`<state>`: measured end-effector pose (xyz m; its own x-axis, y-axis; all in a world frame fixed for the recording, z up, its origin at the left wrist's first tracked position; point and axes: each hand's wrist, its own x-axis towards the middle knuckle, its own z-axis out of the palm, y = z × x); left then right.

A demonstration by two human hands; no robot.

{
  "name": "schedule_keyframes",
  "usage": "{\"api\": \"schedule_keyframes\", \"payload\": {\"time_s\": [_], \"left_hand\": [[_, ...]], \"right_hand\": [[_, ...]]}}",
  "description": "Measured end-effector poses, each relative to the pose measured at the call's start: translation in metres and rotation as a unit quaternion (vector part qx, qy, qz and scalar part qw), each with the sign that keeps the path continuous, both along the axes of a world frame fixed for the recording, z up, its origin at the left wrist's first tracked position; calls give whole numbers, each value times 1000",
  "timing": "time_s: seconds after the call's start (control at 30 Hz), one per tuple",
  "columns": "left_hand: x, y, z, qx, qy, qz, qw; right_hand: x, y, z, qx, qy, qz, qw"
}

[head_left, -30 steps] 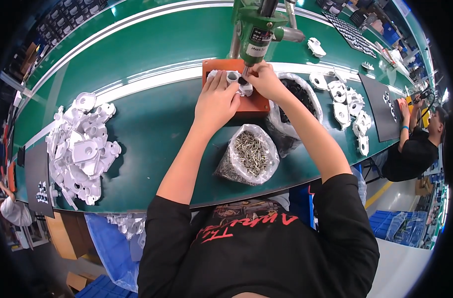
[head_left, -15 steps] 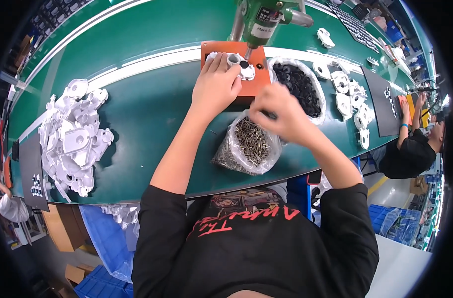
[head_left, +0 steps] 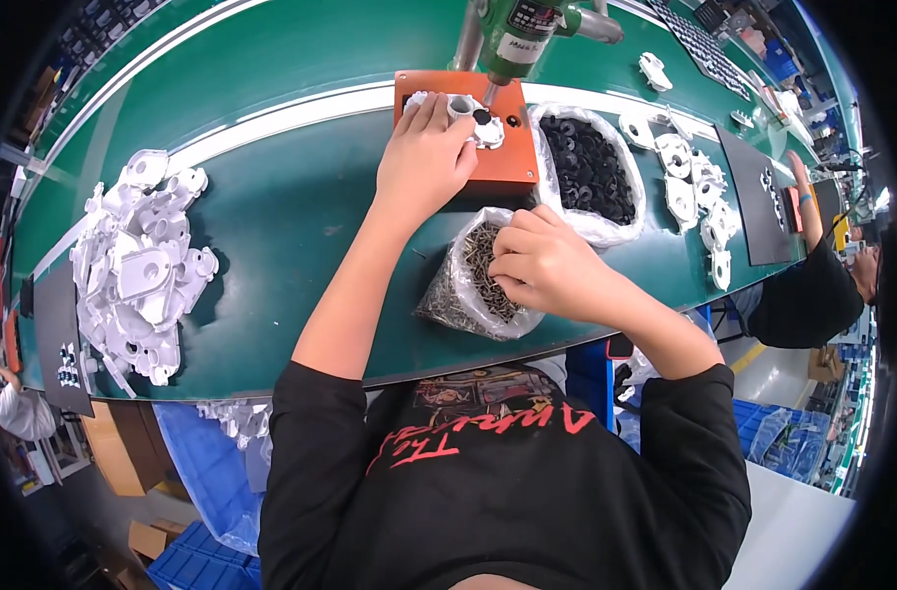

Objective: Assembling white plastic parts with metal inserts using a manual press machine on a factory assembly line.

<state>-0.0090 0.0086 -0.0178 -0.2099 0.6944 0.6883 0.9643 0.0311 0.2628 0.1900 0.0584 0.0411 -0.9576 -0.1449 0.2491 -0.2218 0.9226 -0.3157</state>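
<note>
On the orange fixture block [head_left: 439, 175] lies a white plastic housing [head_left: 490, 135] with a round opening and a small black piece on it. My left hand [head_left: 426, 157] rests over the housing's left part, fingers together across its top, thumb beside the black piece, holding it against the block. A green press head [head_left: 515, 44] stands above, its thin metal tip close to the housing. My right hand [head_left: 547, 264] is at a clear plastic bag [head_left: 448, 300] of small metal screws [head_left: 485, 258], fingers pinched together at the pile. What sits between those fingertips is hidden.
To the right, a plastic-lined container of black parts [head_left: 591, 172] adjoins the screw bag. Beyond it several white housings [head_left: 680, 197] lie near a dark mat [head_left: 753, 216]. A heap of white housings [head_left: 139, 270] covers the left. Another person's arm [head_left: 810, 211] shows at far right.
My right hand has come down and toward me, from beside the fixture into the mouth of the screw bag. My left hand stays on the housing.
</note>
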Motion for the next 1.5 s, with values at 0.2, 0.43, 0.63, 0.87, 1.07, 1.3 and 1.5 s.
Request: {"api": "schedule_keyframes", "payload": {"time_s": [0.2,0.43,0.63,0.87,1.07,1.3,1.5], "left_hand": [[0,0,0,1,2,1,1000],[0,0,2,-7,4,4,1000],[1,2,1,10,1,0,1000],[-1,-2,2,0,-10,2,1000],[1,-1,1,9,-4,2,1000],[-1,-1,-1,-5,1,4,1000],[0,1,0,-8,1,3,1000]], "right_hand": [[-9,13,16,-49,-57,4,997],[-57,98,27,-295,-146,-184,926],[-90,142,-6,-374,-127,-207,895],[-105,128,3,-400,-164,-214,876],[-111,127,4,-369,-165,-213,890],[-114,132,5,-338,-192,-175,905],[-119,134,3,-292,-209,-205,911]]}}
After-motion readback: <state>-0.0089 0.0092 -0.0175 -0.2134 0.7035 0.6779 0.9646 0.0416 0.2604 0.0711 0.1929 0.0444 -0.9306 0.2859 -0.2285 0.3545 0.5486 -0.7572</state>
